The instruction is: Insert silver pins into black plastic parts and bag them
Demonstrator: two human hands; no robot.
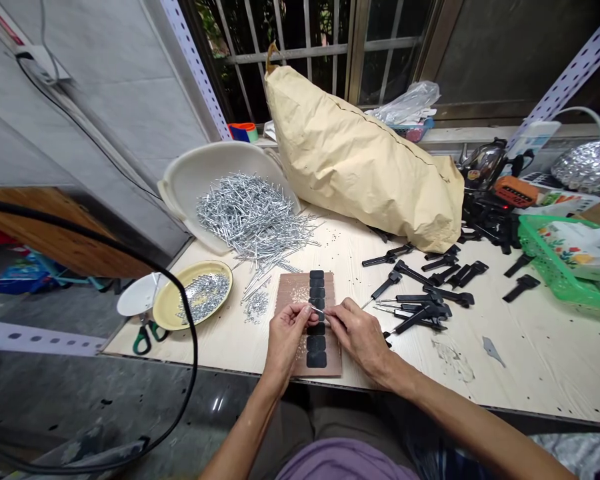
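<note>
Both hands meet over a brown board (290, 293) at the table's front edge. A column of black pads (317, 287) runs down its middle. My left hand (286, 335) and my right hand (357, 335) are each closed in a pinch on the ends of a thin metal pin (318, 310) held across the pads. A heap of the same silver pins (253, 217) spills from a tilted white basin (200, 177) behind the board. Black plastic handles (425, 300) lie to the right of my right hand.
A yellow dish (173, 310) of small metal pieces, a white dish (137, 297) and green-handled scissors (144, 335) sit at front left. A big tan paper sack (360, 167) lies at the back. A green basket (555, 280) stands at right. A black cable (180, 313) arcs at left.
</note>
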